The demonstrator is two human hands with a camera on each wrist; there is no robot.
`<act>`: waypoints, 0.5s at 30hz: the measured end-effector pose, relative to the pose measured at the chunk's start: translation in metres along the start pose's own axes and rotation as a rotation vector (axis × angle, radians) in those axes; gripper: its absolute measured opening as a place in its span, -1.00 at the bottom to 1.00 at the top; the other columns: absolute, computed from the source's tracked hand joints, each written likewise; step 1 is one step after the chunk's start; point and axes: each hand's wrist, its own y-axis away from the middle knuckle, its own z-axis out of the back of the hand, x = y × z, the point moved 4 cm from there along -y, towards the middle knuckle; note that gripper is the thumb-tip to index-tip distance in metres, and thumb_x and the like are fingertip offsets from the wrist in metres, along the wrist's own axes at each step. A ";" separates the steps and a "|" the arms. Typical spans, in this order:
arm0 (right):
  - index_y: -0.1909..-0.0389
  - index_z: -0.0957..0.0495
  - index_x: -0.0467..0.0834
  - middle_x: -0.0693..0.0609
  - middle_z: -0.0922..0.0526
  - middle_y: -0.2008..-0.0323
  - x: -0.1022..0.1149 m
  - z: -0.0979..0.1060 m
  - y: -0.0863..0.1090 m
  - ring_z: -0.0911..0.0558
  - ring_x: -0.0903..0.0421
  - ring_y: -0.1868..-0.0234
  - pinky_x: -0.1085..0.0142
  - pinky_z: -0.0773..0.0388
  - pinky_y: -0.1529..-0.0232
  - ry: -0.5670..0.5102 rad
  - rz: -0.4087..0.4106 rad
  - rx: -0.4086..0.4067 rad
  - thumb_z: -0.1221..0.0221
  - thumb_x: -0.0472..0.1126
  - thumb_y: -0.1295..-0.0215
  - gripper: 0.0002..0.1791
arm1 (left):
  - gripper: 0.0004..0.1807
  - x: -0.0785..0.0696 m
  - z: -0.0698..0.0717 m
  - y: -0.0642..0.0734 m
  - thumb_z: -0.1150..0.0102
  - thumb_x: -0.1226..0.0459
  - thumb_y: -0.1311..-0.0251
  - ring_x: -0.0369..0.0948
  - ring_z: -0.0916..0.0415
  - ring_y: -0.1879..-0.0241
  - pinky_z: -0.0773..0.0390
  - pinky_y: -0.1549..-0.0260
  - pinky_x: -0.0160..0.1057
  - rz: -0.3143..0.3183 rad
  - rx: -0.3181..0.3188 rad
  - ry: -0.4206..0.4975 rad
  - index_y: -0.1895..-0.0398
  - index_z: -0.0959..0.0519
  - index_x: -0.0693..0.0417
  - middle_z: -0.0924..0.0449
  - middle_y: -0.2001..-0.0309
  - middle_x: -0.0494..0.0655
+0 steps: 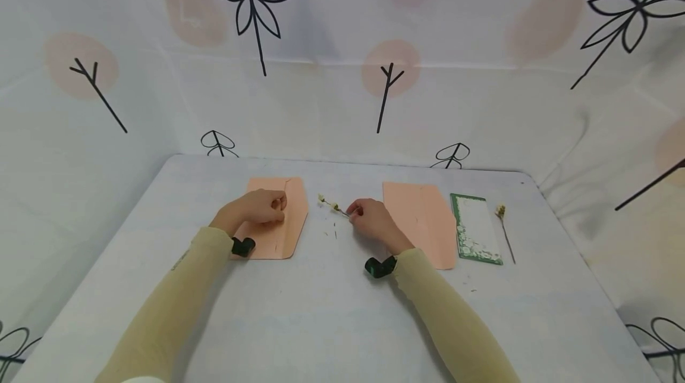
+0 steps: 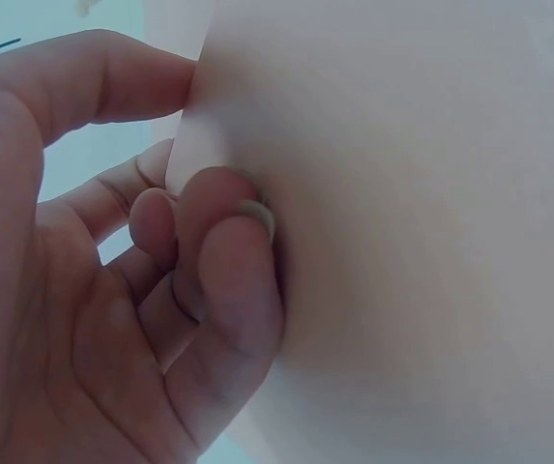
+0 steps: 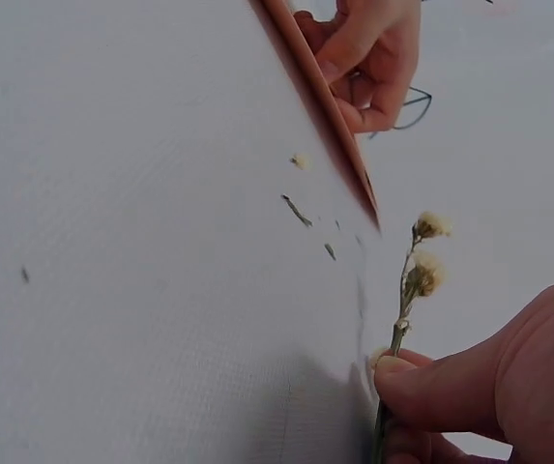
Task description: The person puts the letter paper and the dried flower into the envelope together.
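On the left, a peach envelope (image 1: 297,201) lies under my left hand (image 1: 262,207), whose fingers are curled at its flap side. Close up in the left wrist view, the thumb and one fingertip meet the edge of the envelope (image 2: 422,251), while other fingers bend against its face. Part of the contact is hidden. My right hand (image 1: 371,218) pinches the stem of a small dried flower sprig (image 1: 335,207) between thumb and forefinger, just above the table. In the right wrist view, the sprig (image 3: 426,275) shows two pale yellow blooms pointing away from the hand.
A second peach envelope (image 1: 420,216) lies beside my right hand. To its right are a white card with a green floral border (image 1: 473,219) and another dried flower (image 1: 500,212). Small stem scraps (image 3: 296,211) and a loose petal bit (image 3: 299,161) lie between the hands.
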 end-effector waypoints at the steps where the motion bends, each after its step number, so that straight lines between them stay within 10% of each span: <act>1: 0.12 -0.66 -0.13 0.00 -0.63 0.24 0.000 0.001 0.000 -0.50 0.03 0.20 0.14 -0.43 0.10 0.000 0.000 0.006 -0.13 -0.29 -0.36 -0.82 | -0.86 0.000 0.000 0.000 -0.15 0.24 -0.15 -0.20 -0.34 0.51 -0.25 0.43 -0.23 0.001 0.000 0.000 0.26 -0.43 -0.02 -0.37 0.52 -0.16; 15: 0.09 -0.69 -0.09 -0.02 -0.64 0.13 -0.005 0.008 0.001 -0.48 0.03 0.20 0.21 -0.39 0.15 -0.120 -0.033 0.029 -0.03 -0.30 -0.41 -0.74 | -0.85 0.002 0.000 -0.001 -0.16 0.23 -0.14 -0.19 -0.35 0.48 -0.26 0.41 -0.22 -0.008 -0.012 -0.001 0.26 -0.43 -0.02 -0.38 0.51 -0.15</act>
